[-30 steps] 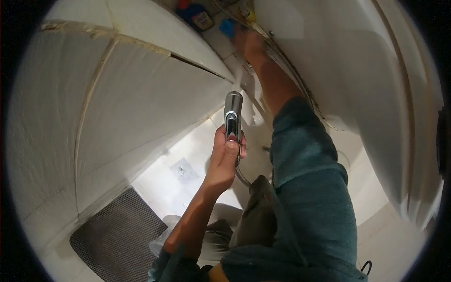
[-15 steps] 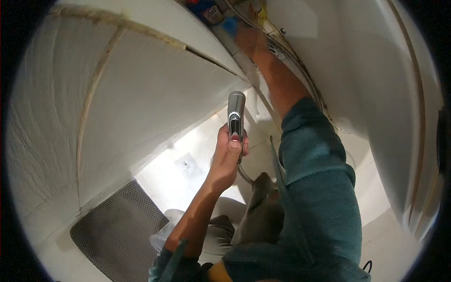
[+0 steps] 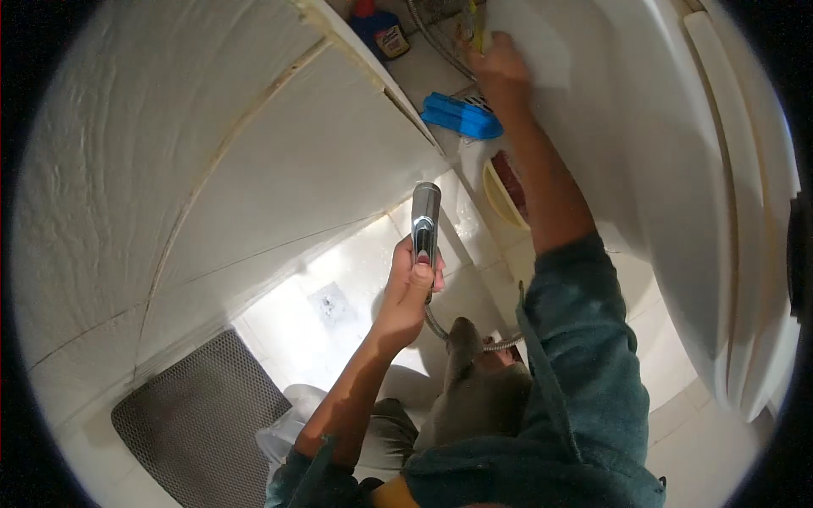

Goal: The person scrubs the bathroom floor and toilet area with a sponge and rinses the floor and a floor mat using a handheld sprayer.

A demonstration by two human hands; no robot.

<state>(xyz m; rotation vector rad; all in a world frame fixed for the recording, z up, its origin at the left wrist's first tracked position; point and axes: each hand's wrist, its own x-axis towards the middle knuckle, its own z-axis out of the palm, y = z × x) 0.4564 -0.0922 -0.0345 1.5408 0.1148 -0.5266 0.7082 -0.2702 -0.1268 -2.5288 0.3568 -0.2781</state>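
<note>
My left hand [image 3: 412, 292] is closed around a chrome hand sprayer [image 3: 426, 203], thumb on its front lever, head pointing up and away. A metal hose [image 3: 436, 326] runs from its lower end. My right hand [image 3: 506, 72] reaches into the far corner, somewhat blurred, its fingers apart near a small yellow item [image 3: 472, 25]. Just below the right wrist lies a bright blue item [image 3: 461, 116], like a sponge or brush, by the slotted drain cover [image 3: 478, 103]. Beside the right forearm sits a yellow-rimmed piece with a dark red middle [image 3: 506, 190], partly hidden by the arm.
A blue bottle with a red cap [image 3: 381, 32] stands in the far corner, a hose [image 3: 432, 34] beside it. White walls rise at left, a large white curved surface [image 3: 660, 127] at right. A square floor drain [image 3: 332, 303] and grey textured mat [image 3: 203, 415] lie lower left.
My right hand has let go of the blue item, now lying nearer the drain cover, and has moved right. The yellow-rimmed piece has come into view. My left hand keeps the sprayer.
</note>
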